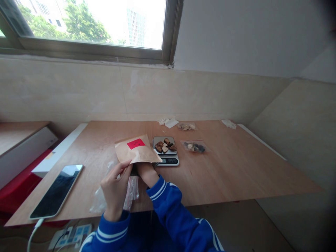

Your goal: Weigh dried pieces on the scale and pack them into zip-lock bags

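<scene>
My hands hold up a brown kraft paper envelope (136, 150) with a red label on its face. My left hand (115, 187) pinches the envelope's lower left edge between fingers and thumb. My right hand (146, 173) passes behind the envelope's lower edge, its fingers hidden by the paper. Just beyond the envelope stands a digital kitchen scale (168, 160), bearing several dark brown dried slices (165, 145). A crumpled clear plastic bag (131, 193) lies under my hands.
The wooden table (236, 161) also holds small clear bags of dried pieces (194, 147) and white paper scraps (168, 122). A smartphone (56, 191) lies at the left, its charging cable trailing off the front edge. Below that edge sits a power strip (69, 235).
</scene>
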Demonstrator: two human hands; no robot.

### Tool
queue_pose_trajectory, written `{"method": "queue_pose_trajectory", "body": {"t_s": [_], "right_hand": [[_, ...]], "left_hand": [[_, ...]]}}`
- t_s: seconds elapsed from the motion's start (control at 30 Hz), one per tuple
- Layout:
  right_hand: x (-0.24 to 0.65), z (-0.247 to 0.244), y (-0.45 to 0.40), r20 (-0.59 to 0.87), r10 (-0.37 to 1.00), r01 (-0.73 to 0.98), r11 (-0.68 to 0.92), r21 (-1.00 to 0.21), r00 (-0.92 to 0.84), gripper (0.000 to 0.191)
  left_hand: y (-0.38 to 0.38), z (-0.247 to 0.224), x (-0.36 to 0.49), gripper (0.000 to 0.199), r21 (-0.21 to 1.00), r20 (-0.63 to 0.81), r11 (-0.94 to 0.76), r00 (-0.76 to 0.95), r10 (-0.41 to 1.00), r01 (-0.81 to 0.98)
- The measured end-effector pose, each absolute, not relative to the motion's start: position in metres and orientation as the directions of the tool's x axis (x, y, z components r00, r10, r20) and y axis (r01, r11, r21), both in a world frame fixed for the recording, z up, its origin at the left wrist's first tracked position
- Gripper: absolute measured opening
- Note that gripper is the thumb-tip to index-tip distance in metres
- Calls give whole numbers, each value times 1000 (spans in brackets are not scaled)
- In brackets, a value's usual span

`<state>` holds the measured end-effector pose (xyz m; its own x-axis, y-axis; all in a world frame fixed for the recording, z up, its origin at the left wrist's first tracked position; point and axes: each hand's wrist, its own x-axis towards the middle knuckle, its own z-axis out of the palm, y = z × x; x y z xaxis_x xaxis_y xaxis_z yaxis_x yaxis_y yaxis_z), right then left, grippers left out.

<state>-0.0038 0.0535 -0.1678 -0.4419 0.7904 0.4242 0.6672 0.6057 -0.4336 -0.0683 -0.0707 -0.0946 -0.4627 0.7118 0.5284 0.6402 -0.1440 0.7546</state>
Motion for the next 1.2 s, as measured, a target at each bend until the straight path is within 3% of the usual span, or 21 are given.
{"method": "queue_pose_trajectory", "body": {"t_s": [0.17, 0.3, 0.5, 0.63, 0.73, 0.87, 0.97, 1.1, 1.2], "right_hand": [[3, -173, 47, 445, 803, 664, 585, -465, -395, 36], [14, -145, 27, 524, 756, 646, 632, -428, -391, 41], [33, -87, -12, 366, 794, 719, 600, -349, -485, 42], [46, -68, -28, 205, 804, 668, 583, -463, -559, 42], [62, -61, -41, 254, 800, 564, 572, -596, -544, 40], [97, -56, -62, 345, 857, 357, 482, -800, -384, 28], [131, -65, -62, 418, 892, 258, 450, -855, -171, 22], [170, -103, -27, 577, 811, 534, 449, -717, 94, 14], [188, -135, 9, 637, 762, 719, 380, -582, 113, 21]], "left_hand": [[-70, -94, -68, 20, 756, 522, -131, -470, 711, 642], [-69, -91, -69, 20, 750, 533, -115, -493, 688, 651], [-66, -92, -75, 21, 754, 535, -103, -515, 670, 649], [-66, -93, -78, 22, 759, 535, -119, -510, 674, 640], [-67, -92, -79, 22, 775, 520, -120, -517, 680, 621], [-66, -87, -81, 21, 796, 483, -89, -538, 691, 599], [-64, -84, -82, 20, 793, 475, -60, -555, 682, 606], [-63, -85, -81, 19, 786, 490, -63, -559, 669, 615], [-64, -88, -80, 21, 785, 494, -78, -545, 677, 614]]}}
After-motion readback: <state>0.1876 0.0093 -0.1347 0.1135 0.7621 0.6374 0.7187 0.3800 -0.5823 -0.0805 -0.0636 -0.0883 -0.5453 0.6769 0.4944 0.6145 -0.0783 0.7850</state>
